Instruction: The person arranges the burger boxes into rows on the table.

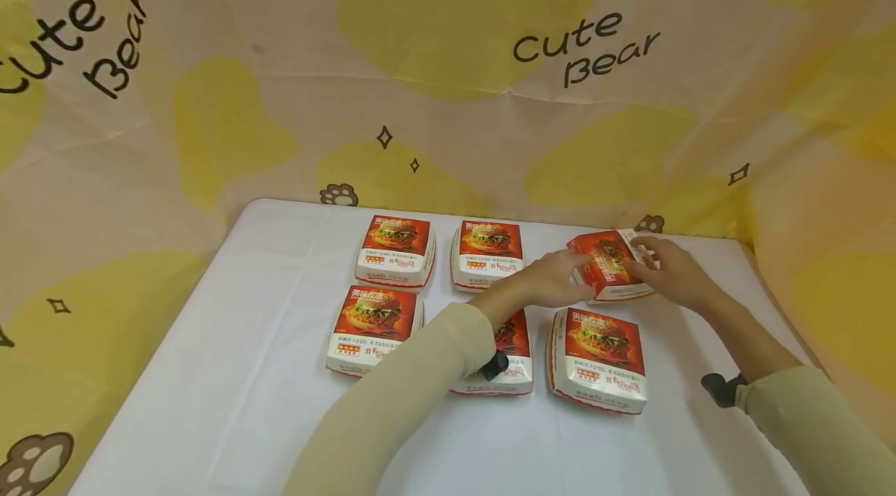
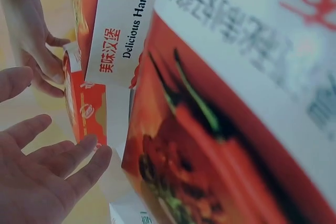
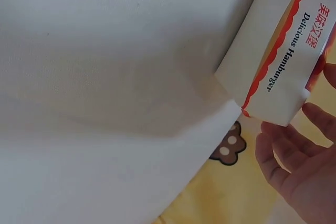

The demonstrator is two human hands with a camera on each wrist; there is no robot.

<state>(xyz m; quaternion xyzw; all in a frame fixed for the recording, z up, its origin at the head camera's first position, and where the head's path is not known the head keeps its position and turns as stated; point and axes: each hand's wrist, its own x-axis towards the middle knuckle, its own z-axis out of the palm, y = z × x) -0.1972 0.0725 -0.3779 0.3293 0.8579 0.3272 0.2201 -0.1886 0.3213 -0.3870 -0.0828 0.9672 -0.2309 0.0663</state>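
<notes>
Toward the back right of the table, a red and white hamburger box (image 1: 606,263) sits turned at an angle between my two hands. My right hand (image 1: 677,275) grips its right side, thumb over the top and fingers around the far edge. In the right wrist view, the fingers of the right hand (image 3: 307,166) bend at the box's end, below the printed side panel (image 3: 294,56). My left hand (image 1: 556,278) reaches to the box's left side. Seen from the left wrist, the left hand (image 2: 47,166) has its fingers spread and loosely extended beside the red side.
Other matching boxes stand in two rows: a back-left box (image 1: 395,247), a back-middle box (image 1: 488,251), a front-left box (image 1: 374,329), a front-right box (image 1: 598,356), and a front-middle box (image 1: 514,372) partly under my left forearm. A patterned cloth (image 1: 448,92) hangs behind the white table (image 1: 245,372).
</notes>
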